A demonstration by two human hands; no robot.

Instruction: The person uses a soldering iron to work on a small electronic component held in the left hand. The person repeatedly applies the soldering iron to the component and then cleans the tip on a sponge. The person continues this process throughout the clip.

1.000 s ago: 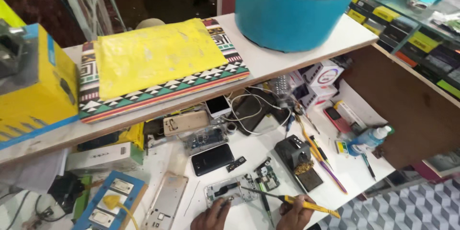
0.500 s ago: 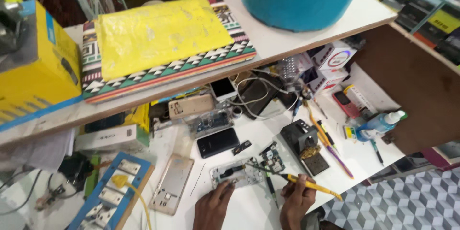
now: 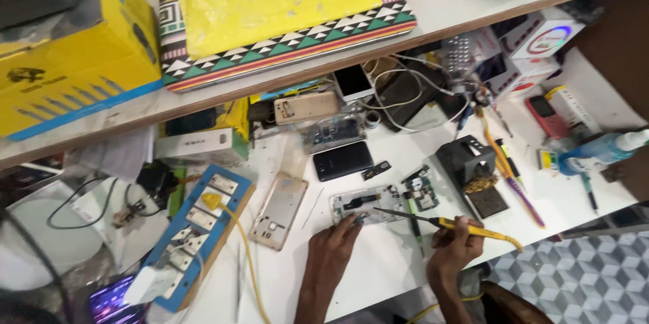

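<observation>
Right hand [image 3: 454, 246] grips one yellow-handled soldering iron [image 3: 466, 227], fingers closed round it, tip at the opened phone frame [image 3: 365, 202] on the table [image 3: 378, 263]. Left hand [image 3: 334, 243] steadies the frame, fingers extended, apparently holding nothing. Soldering is in hand; precise tip placement comes next. Beyond: one dark phone [image 3: 343, 160], one iron stand [image 3: 470, 172].
</observation>
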